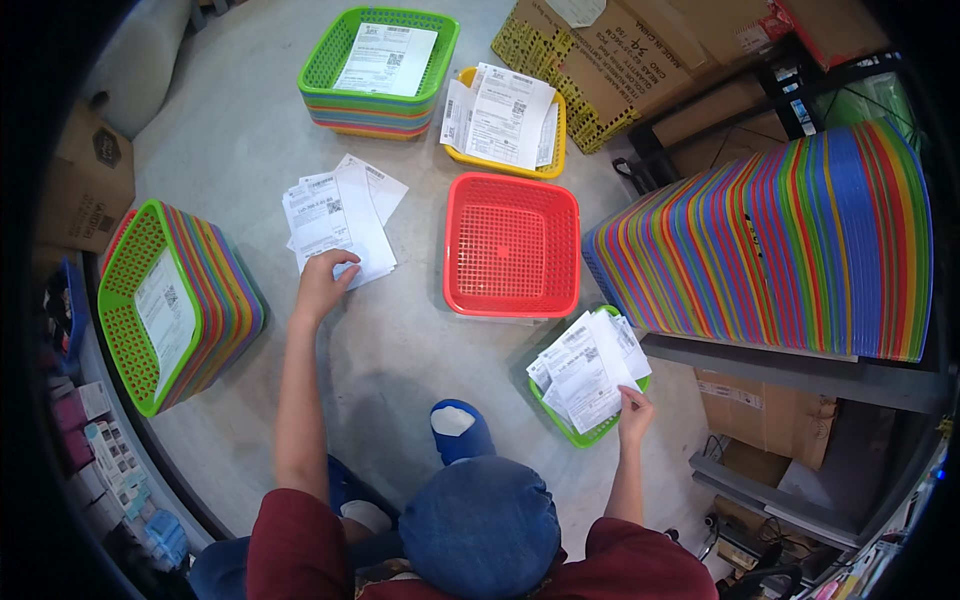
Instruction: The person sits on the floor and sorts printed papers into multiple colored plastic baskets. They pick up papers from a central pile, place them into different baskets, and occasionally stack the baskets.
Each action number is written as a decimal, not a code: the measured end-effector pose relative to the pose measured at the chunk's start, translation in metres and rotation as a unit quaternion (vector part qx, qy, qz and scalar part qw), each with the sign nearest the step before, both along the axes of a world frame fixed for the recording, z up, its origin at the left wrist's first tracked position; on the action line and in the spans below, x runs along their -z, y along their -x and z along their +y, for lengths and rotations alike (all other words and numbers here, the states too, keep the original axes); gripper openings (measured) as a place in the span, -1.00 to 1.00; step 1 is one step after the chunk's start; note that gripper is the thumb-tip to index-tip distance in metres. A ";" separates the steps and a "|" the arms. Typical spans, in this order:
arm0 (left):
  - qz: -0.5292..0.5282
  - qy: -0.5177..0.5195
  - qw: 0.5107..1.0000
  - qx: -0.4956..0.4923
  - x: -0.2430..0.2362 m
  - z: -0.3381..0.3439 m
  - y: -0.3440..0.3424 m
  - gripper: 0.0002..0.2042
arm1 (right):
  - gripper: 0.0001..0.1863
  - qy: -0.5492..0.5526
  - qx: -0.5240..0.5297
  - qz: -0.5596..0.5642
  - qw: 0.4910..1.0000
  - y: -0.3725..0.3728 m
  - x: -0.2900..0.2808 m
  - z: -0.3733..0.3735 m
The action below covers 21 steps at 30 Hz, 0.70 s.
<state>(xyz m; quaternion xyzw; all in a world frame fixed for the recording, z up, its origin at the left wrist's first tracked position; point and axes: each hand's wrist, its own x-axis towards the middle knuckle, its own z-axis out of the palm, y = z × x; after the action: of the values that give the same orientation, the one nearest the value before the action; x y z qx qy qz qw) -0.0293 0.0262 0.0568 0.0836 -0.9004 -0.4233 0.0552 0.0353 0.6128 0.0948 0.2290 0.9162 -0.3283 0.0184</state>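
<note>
A loose, fanned pile of white printed papers (325,215) lies on the grey concrete floor (390,330), ahead and to the person's left. A second batch of white sheets (585,375) sits in a small green basket (600,433) near the person's right side, overhanging its rim. Both batches look light, thin and bendy; they would likely slide over one another and crease or tear under a rough pull. The best hold is probably a light pinch at a corner or free edge, with the fingertips squaring up a whole batch before it is lifted.

The left hand (328,280) is at the near end of the floor pile, palm down, fingers curved over the papers; whether they grip an edge or only rest there, I cannot tell. Its arm reaches forward, long and almost straight, from a dark red sleeve. The right hand (634,412) is at the right edge of the basket's sheets, thumb and fingertips appearing to pinch the top one near its corner. That forearm points forward, closer to the body. Between the two hands, farther forward, stands a red basket (510,245) with no papers visible inside.
</note>
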 end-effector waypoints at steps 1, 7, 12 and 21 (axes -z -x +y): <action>0.003 0.001 1.000 -0.004 0.003 -0.001 0.000 -0.87 | -0.77 -0.137 -0.050 0.050 0.988 -0.006 0.006 -0.006; 0.032 0.020 0.997 -0.067 0.030 -0.033 -0.012 -0.81 | -0.65 -0.233 -0.207 0.074 0.947 -0.002 0.010 -0.072; 0.032 0.024 0.999 -0.026 0.042 -0.034 -0.024 -0.59 | -0.68 -0.039 -0.263 0.241 0.933 0.036 -0.022 -0.165; -0.025 0.031 0.999 -0.017 0.049 -0.021 -0.027 -0.46 | -0.52 0.116 -0.397 0.076 0.907 0.094 0.096 -0.412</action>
<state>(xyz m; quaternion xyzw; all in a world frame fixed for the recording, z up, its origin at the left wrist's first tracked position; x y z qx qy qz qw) -0.0025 0.0048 0.0083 0.1079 -0.9127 -0.3919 0.0426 -0.0590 0.2007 -0.0010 -0.1827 0.8856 -0.4140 0.1042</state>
